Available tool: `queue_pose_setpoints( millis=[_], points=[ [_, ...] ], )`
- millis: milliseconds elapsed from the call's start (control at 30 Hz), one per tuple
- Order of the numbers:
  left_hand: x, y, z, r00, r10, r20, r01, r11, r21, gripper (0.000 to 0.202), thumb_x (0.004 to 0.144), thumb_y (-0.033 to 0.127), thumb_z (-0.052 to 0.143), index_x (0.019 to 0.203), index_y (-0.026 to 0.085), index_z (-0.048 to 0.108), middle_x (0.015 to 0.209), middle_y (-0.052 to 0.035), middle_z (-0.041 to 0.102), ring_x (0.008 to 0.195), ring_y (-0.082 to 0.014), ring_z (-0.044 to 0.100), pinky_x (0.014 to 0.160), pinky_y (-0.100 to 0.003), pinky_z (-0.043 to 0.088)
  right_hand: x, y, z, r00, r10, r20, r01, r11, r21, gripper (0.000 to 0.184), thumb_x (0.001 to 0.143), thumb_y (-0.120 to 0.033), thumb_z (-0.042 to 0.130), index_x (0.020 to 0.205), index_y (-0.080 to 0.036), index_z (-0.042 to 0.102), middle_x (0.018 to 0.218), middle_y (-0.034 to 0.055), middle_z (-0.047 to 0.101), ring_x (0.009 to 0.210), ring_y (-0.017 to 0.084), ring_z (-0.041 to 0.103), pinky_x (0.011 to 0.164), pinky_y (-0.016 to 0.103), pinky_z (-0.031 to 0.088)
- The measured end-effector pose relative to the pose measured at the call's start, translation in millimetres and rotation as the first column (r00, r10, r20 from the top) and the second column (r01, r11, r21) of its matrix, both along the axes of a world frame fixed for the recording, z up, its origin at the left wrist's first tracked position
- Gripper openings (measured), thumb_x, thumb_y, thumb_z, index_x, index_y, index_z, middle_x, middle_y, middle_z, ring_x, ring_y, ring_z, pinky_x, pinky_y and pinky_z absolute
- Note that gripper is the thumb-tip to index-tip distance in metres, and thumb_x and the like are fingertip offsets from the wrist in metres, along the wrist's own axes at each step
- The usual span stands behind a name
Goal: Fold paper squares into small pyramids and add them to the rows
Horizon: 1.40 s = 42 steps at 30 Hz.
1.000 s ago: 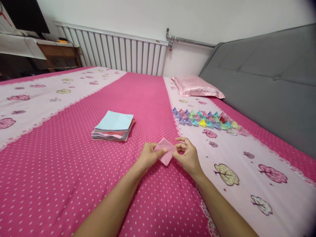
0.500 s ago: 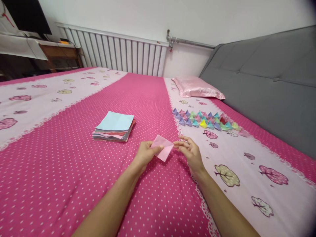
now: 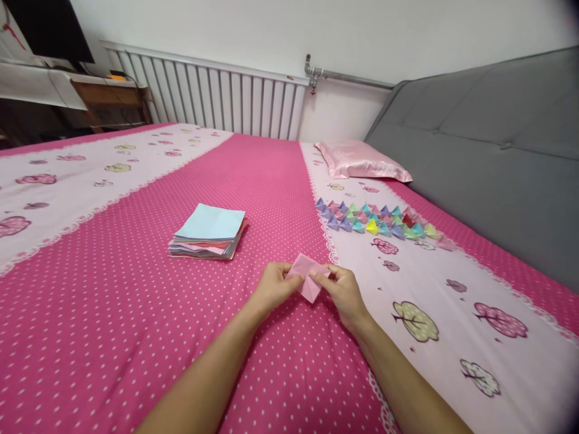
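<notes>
"Paper (image 3: 310,289) in the head view: where was it?"

"Folded and pink, it was in front of the stack of sheets (image 3: 210,224), to its right."

"How was it held?"

"The left hand (image 3: 274,286) and the right hand (image 3: 345,293) each pinched it, thumbs on top."

"What else showed?"

"Small folded shapes (image 3: 371,226) sat right of the stack, on the bed (image 3: 271,181)."

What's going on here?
A person is holding a folded piece of pink paper over a bed, with the left hand and the right hand gripping opposite sides, thumbs on top. Beyond the left hand sits a stack of paper, with a light blue sheet on top. Beyond the right hand, many small folded paper shapes in mixed colors stand in rows, with a pink pillow behind them.
</notes>
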State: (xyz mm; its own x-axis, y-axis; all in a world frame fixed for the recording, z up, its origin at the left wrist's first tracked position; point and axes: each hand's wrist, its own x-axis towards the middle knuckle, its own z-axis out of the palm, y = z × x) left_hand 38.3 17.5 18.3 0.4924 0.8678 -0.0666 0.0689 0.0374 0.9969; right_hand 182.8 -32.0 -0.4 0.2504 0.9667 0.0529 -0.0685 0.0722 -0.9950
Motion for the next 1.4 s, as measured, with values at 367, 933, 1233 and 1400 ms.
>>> queue_pose_setpoints(
  millis=[367, 933, 1233, 1400],
  points=[
    [2.6, -1.2, -3.2, 0.991, 0.111, -0.077, -0.107, 0.992, 0.061, 0.009, 0.056, 0.021, 0.054, 0.054, 0.012, 0.054, 0.050, 0.0025, 0.046, 0.044, -0.0061, 0.036, 0.043, -0.020, 0.023, -3.9, -2.5, 3.9, 0.993, 0.029, 0.112, -0.023, 0.999, -0.048, 0.022, 0.064, -0.032, 0.071, 0.066, -0.012, 0.063, 0.058, -0.0007, 0.058, 0.053, 0.011, 0.049, 0.049, 0.021, 0.036],
    [0.1, -2.4, 0.8, 0.998, -0.051, -0.023, 0.050, 0.998, -0.043, 0.014, 0.057, 0.016, 0.049, 0.059, 0.009, 0.061, 0.050, 0.0010, 0.051, 0.040, -0.0041, 0.033, 0.042, -0.020, 0.017, -1.1, -2.4, 1.6, 0.999, 0.021, 0.034, -0.020, 0.999, -0.046, 0.017, 0.063, -0.028, 0.068, 0.063, -0.012, 0.061, 0.056, -0.0010, 0.056, 0.051, 0.011, 0.047, 0.049, 0.022, 0.037],
    [-3.0, -1.6, 5.7, 0.968, -0.197, 0.154, 0.216, 0.968, -0.124, 0.010, 0.063, 0.018, 0.055, 0.056, 0.012, 0.059, 0.051, 0.0001, 0.052, 0.044, -0.0057, 0.038, 0.047, -0.021, 0.023, 2.1, -2.4, 7.3, 0.996, 0.022, -0.091, -0.030, 0.995, -0.092, 0.020, 0.057, -0.029, 0.073, 0.063, -0.013, 0.064, 0.055, 0.0001, 0.060, 0.051, 0.013, 0.051, 0.050, 0.024, 0.038],
    [-4.7, -3.9, 12.7, 0.935, -0.271, 0.229, 0.303, 0.946, -0.119, 0.017, 0.070, 0.026, 0.060, 0.059, 0.012, 0.058, 0.054, 0.0009, 0.051, 0.047, -0.0054, 0.040, 0.049, -0.020, 0.029, 4.7, -1.5, 7.4, 0.992, 0.016, -0.125, -0.030, 0.994, -0.108, 0.024, 0.055, -0.029, 0.076, 0.068, -0.011, 0.067, 0.059, 0.0021, 0.064, 0.052, 0.013, 0.053, 0.052, 0.025, 0.039]
  ],
)
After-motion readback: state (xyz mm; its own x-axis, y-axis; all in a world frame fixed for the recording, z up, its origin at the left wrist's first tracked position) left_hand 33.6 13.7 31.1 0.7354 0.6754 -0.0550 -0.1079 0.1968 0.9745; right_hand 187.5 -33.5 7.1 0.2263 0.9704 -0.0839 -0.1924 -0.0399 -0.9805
